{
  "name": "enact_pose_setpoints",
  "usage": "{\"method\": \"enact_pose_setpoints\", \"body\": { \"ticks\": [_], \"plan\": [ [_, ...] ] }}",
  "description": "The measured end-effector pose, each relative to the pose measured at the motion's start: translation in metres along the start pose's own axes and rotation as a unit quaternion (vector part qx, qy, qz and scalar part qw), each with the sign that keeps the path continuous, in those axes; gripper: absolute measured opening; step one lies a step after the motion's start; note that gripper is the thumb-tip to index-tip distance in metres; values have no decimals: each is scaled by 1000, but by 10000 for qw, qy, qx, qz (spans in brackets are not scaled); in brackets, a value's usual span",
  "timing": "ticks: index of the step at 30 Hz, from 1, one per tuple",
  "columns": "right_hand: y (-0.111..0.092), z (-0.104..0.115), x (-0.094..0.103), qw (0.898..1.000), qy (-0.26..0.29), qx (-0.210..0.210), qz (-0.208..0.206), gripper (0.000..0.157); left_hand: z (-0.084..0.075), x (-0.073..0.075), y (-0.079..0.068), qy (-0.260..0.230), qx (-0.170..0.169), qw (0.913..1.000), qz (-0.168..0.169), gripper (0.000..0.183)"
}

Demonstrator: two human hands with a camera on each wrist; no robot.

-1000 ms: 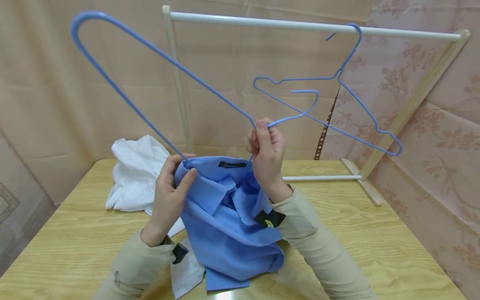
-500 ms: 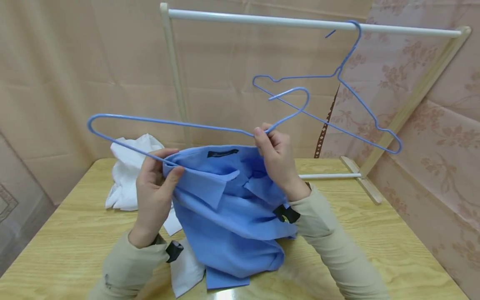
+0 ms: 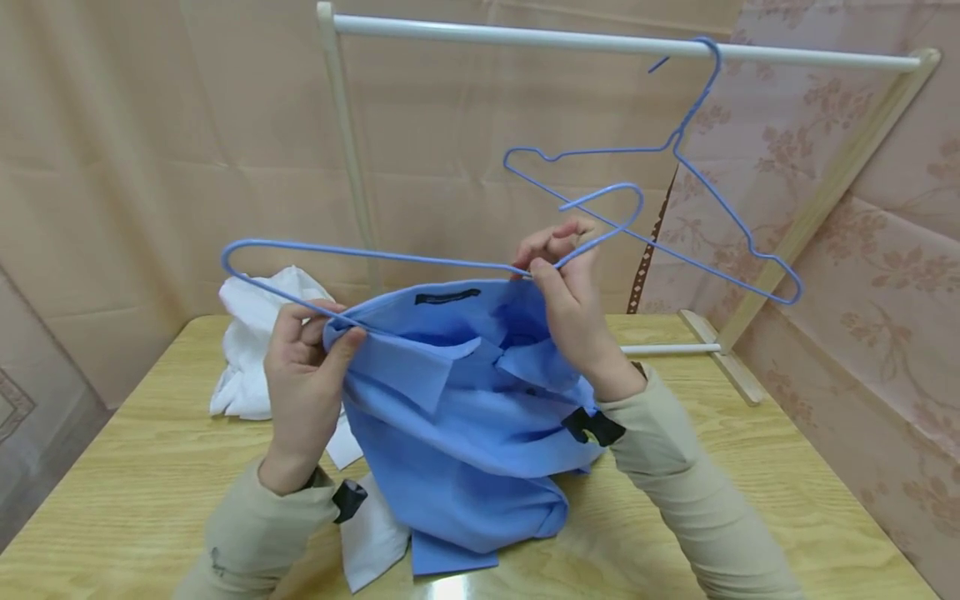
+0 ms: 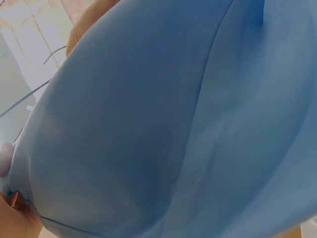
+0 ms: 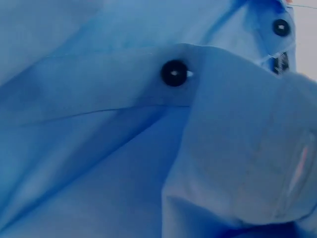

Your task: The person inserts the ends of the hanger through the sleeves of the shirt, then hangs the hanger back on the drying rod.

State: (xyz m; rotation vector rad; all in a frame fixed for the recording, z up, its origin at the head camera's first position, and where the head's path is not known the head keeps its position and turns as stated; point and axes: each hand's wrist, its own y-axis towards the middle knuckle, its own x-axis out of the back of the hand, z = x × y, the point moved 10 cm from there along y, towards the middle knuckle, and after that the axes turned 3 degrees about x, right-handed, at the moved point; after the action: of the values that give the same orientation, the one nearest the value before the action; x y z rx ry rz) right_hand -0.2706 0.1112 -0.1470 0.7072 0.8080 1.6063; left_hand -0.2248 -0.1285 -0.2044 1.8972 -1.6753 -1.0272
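Note:
A blue shirt (image 3: 457, 450) with a black neck label (image 3: 447, 297) hangs bunched between my hands, its lower part on the table. My left hand (image 3: 303, 383) pinches the shirt's collar edge together with the wire of a blue hanger (image 3: 375, 253). One arm of that hanger sticks out to the left above the collar; its other arm is hidden by the shirt and the hand. At the base of the hook, my right hand (image 3: 576, 321) grips the hanger, close to the collar. Blue cloth fills the left wrist view; black buttons (image 5: 174, 73) show on the shirt in the right wrist view.
A second blue hanger (image 3: 738, 218) hangs on the white rail (image 3: 480, 33) of a wooden-sided rack behind. Crumpled white cloth (image 3: 247, 358) lies on the wooden table (image 3: 135, 467) at the left, and a white piece (image 3: 371, 537) lies under the shirt.
The held hanger's left arm has swung down from steeply raised to nearly level. My right hand has moved right, its fingers shifting at the hook's base, while my left hand has gone slightly left.

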Motion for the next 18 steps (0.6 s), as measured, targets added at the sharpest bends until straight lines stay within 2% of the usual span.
{"method": "enact_pose_setpoints", "body": {
  "ticks": [3,6,10,14,18],
  "plan": [
    [3,2,4,9997,229,-53,42,30,-2,1,-1,116,-123,9998,-97,21],
    [3,0,7,9989,370,-285,59,31,-3,1,-2,355,-235,9990,-124,16],
    [0,-3,4,9975,429,-540,170,30,0,-2,-3,389,-89,9992,7,18],
    [-1,3,9,9991,295,-288,-136,31,8,-17,-7,422,108,9964,729,37],
    [-2,17,23,9963,297,118,-795,32,16,-33,-13,787,144,9856,1488,73]
  ]
}}
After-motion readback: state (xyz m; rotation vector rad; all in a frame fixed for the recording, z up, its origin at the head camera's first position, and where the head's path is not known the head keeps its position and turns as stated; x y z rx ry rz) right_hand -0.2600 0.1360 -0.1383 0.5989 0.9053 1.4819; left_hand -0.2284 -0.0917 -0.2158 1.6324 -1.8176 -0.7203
